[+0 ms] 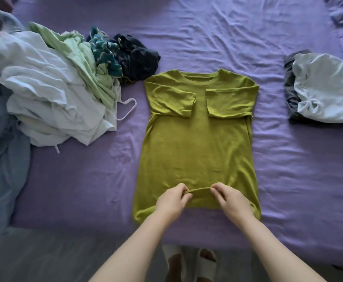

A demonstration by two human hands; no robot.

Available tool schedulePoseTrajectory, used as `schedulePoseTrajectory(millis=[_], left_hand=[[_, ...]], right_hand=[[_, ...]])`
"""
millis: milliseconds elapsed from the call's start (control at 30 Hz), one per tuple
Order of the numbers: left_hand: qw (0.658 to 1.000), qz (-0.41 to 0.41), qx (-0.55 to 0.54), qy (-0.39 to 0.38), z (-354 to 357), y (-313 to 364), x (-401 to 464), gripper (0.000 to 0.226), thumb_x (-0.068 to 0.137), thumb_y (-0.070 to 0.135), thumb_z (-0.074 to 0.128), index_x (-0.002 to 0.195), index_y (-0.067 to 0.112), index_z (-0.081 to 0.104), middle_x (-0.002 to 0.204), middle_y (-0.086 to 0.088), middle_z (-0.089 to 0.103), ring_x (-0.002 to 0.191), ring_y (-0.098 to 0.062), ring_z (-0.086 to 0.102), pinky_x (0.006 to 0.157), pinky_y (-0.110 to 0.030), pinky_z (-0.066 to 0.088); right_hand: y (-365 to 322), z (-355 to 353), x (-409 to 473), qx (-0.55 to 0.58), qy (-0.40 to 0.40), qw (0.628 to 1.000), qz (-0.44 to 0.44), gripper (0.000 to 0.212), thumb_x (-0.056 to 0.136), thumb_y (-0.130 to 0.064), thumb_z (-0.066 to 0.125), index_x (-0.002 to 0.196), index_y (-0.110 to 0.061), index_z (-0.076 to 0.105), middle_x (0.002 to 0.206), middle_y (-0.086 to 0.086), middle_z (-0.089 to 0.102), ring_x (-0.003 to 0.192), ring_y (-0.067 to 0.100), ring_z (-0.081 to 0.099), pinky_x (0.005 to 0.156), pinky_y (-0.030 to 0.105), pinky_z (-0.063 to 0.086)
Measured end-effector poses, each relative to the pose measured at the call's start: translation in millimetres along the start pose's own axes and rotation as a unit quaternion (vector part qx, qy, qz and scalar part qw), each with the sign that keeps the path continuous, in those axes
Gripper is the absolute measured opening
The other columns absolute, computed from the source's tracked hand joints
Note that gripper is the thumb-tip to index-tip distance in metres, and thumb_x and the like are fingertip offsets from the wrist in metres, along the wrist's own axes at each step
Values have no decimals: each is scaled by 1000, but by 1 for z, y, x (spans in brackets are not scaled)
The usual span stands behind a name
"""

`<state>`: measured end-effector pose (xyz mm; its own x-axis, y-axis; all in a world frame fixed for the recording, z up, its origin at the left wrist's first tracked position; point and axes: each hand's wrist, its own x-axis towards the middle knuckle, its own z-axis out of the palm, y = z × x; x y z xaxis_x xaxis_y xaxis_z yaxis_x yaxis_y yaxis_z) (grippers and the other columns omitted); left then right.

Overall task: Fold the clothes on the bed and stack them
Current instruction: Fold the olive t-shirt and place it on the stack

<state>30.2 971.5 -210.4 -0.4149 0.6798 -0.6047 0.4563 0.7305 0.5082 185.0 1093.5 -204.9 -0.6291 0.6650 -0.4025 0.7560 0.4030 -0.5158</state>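
Olive-green T-shirt (197, 143) flat on the purple bed (288, 180), long axis running away from viewer, collar at far end, sleeves folded inward. Left hand (171, 200) and right hand (232, 200) each pinching a raised fold near the hem.

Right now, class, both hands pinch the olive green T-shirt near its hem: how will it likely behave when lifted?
The olive green T-shirt will probably droop: the fabric already ridges between the left hand and right hand. It looks thin, so likely light. Its folded-in sleeves may fall open.
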Motion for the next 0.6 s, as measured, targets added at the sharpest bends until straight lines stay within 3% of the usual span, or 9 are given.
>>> schedulePoseTrajectory(millis=[100,167,267,333,433,600], left_hand=[[995,-17,85,41,-33,4,12,43,83,69,49,82,26,50,95,3,67,93,-21,60,65,-30,35],[994,-3,109,30,-56,5,21,52,77,75,51,80,23,50,88,4,65,86,-19,58,62,-30,34],[998,18,60,-13,-87,6,39,32,81,55,65,87,24,56,87,5,60,83,-16,54,64,-30,37],[1000,21,-14,0,-106,8,54,18,83,33,72,92,19,65,91,1,63,86,-16,56,70,-28,39],[994,26,-109,12,-133,19,76,13,81,14,73,94,12,71,89,-4,66,83,-14,56,75,-26,44],[978,23,-207,7,-170,47,114,6,83,21,73,84,16,70,71,7,61,67,-6,52,65,-19,42]], right_hand=[[-15,-22,20,-39,43,998,26,29,90,-53,52,86,-25,61,89,0,70,88,24,63,60,30,35],[-19,-42,33,-66,60,995,44,36,84,-61,53,77,-27,56,80,0,68,83,25,63,58,29,33],[-19,-74,55,-43,31,997,53,36,78,-64,59,70,-29,51,67,-6,57,73,21,57,59,29,35],[-17,-95,71,3,-21,999,28,31,79,-52,67,69,-27,54,63,-8,52,68,18,51,57,24,35],[-9,-118,96,47,-51,997,-16,16,84,-29,71,78,-15,66,73,-1,58,75,19,53,63,21,35],[-5,-150,147,186,-25,982,11,12,85,-28,69,76,-21,67,67,-6,58,65,9,49,59,20,36]])
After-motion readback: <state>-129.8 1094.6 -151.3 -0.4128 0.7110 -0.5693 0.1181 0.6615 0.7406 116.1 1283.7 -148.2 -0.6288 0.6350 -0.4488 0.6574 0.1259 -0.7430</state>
